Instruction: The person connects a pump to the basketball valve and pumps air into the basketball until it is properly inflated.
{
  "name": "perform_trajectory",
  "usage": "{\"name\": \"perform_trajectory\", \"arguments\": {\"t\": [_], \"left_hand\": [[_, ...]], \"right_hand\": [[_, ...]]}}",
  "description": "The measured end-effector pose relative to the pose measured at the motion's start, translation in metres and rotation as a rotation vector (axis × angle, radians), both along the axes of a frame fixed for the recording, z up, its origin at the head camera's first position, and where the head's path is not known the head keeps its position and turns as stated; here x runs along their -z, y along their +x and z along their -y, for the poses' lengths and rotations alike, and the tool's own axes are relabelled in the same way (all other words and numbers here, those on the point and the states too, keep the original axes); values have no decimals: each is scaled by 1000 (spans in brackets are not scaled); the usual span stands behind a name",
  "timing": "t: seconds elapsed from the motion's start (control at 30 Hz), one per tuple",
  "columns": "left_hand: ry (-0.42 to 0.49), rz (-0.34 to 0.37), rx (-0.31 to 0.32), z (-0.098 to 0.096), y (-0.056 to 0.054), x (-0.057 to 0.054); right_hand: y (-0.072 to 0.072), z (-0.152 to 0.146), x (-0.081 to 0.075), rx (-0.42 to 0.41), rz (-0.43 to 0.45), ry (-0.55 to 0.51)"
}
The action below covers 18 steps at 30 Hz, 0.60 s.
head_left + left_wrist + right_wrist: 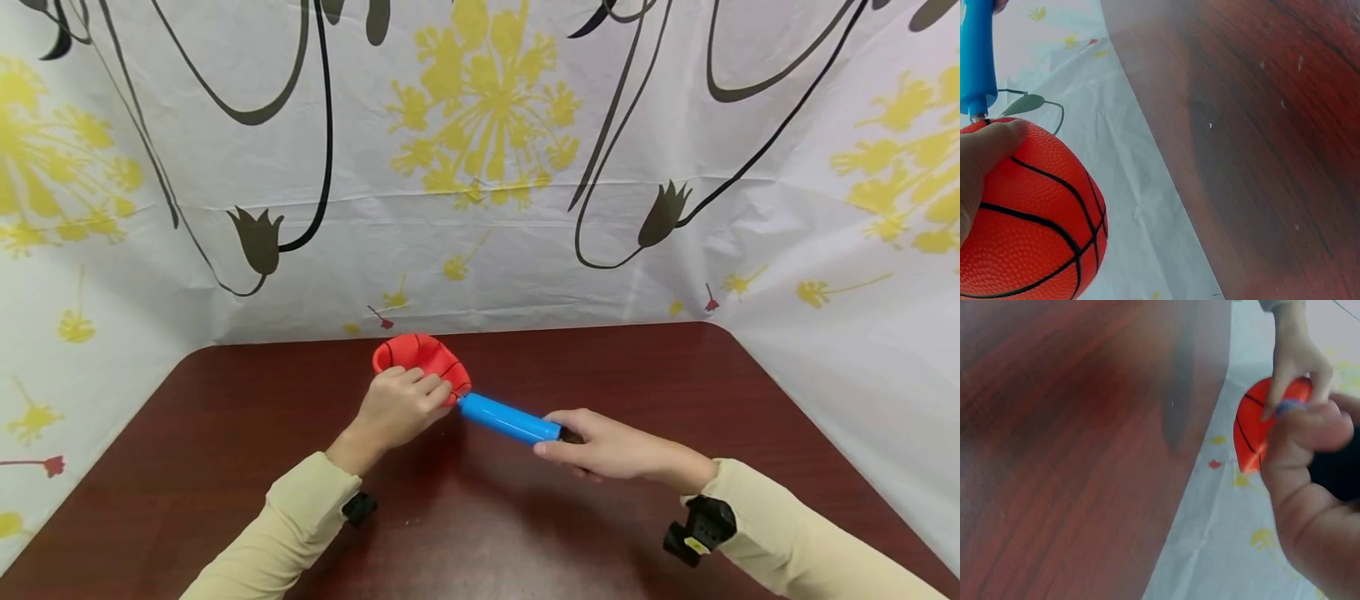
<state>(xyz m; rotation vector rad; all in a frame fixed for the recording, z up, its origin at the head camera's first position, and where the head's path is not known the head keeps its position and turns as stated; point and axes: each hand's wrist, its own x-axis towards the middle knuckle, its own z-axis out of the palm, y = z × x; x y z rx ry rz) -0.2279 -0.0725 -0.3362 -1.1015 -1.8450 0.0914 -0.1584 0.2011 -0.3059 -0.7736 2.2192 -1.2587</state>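
Observation:
A soft red-orange toy basketball with black lines looks caved in on its upper side in the head view. My left hand grips it, the thumb lying close to where a metal needle meets the ball. That needle joins the ball to a blue hand pump, which slants down to the right above the table. At the pump's other end, my right hand holds the dark handle. In the right wrist view, my right fingers hide most of the pump.
Beneath both hands lies a dark red-brown wooden table with rounded far corners. A white sheet printed with yellow and grey flowers hangs behind it and along both sides. Each wrist carries a black camera; the right camera is plainly visible.

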Motion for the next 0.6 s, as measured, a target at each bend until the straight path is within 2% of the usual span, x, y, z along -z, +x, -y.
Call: {"name": "perform_trajectory", "arguments": {"t": [0.17, 0.37, 0.43, 0.6], "left_hand": [[27, 66, -43, 2, -2, -3], [0, 201, -111, -5, 5, -10], [-9, 236, -102, -12, 10, -12], [-14, 289, -9, -39, 19, -16]], "right_hand": [[2, 5, 3, 29, -122, -5], [-1, 8, 3, 82, -129, -17], [-3, 10, 2, 94, -122, -19], [-7, 21, 0, 99, -115, -28]]}}
